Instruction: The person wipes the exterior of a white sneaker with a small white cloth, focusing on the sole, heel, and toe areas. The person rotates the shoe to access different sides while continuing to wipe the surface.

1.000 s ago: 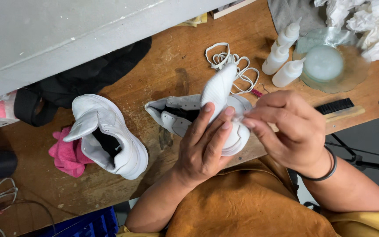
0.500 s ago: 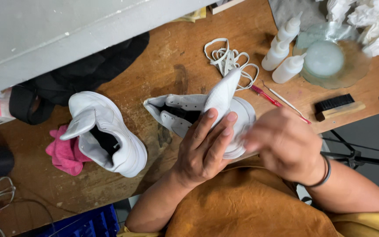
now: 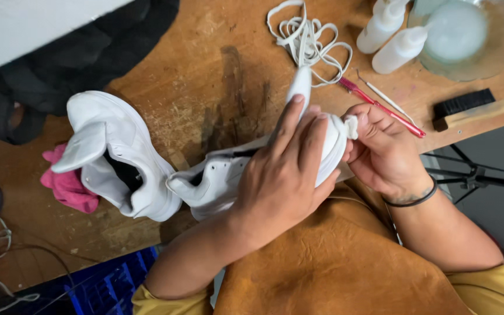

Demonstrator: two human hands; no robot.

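Now the left hand (image 3: 284,175) grasps the white shoe (image 3: 223,178), while the right hand (image 3: 380,151) pinches a small white cloth (image 3: 351,124) against it.

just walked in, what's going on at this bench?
A person in a tan apron holds a white sneaker at the edge of the wooden bench. The left hand lies over its toe and tongue; the right hand presses a small white wad against the toe end. A second white sneaker sits to the left on a pink cloth. Loose laces, squeeze bottles and a brush lie behind.
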